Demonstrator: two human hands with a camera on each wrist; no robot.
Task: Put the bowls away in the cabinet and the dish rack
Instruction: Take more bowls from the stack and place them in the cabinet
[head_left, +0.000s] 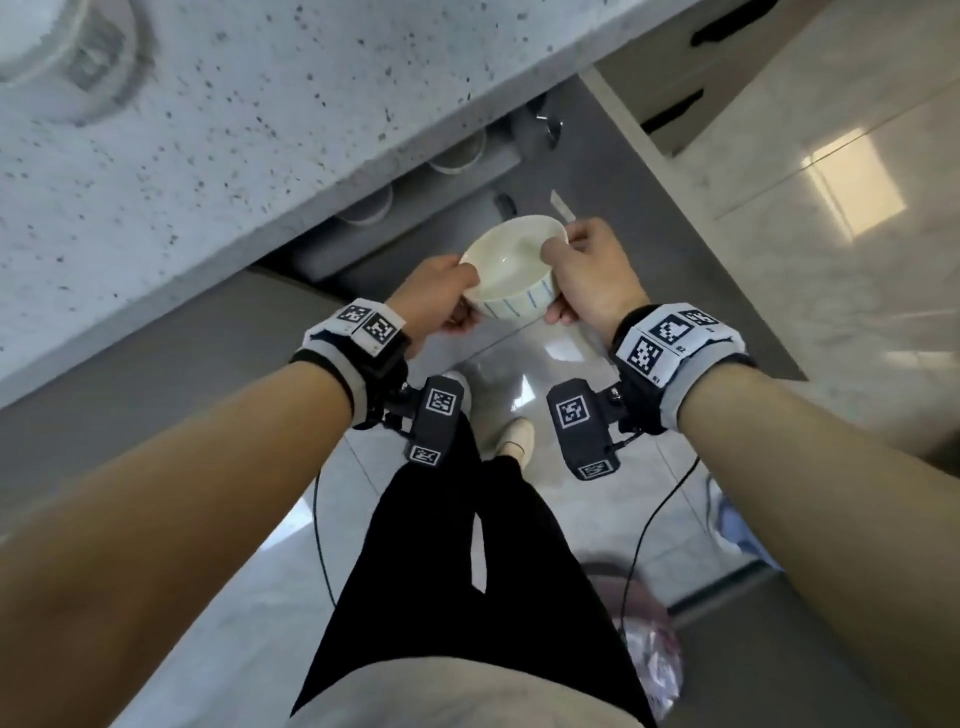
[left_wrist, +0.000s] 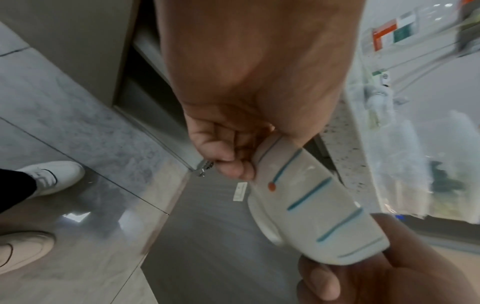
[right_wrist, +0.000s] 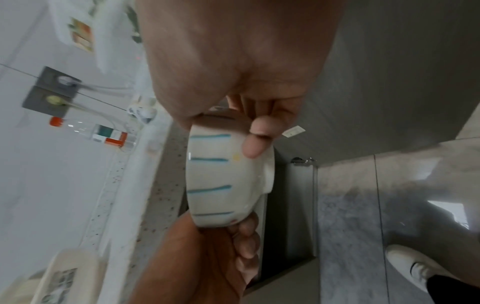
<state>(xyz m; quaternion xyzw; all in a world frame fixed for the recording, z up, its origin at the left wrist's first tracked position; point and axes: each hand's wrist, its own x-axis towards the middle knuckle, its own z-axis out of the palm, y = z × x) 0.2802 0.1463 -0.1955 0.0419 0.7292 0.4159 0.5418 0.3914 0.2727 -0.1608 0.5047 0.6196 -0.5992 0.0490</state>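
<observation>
White and blue-striped, the bowl (head_left: 514, 265) is gripped at opposite rims by the left hand (head_left: 434, 299) and right hand (head_left: 587, 275), empty inside. Beyond it, the open cabinet door (head_left: 649, 208) carries a small unreadable label (head_left: 562, 205).

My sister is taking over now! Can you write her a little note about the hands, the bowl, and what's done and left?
Left hand and right hand both grip one bowl, on opposite sides, thumbs on the rim.
The bowl, white with blue stripes, is empty, upright, held in the air in front of the open cabinet, below the counter.
Done: the door stands open.
Left: set this bowl inside. The dish rack isn't in view.
</observation>
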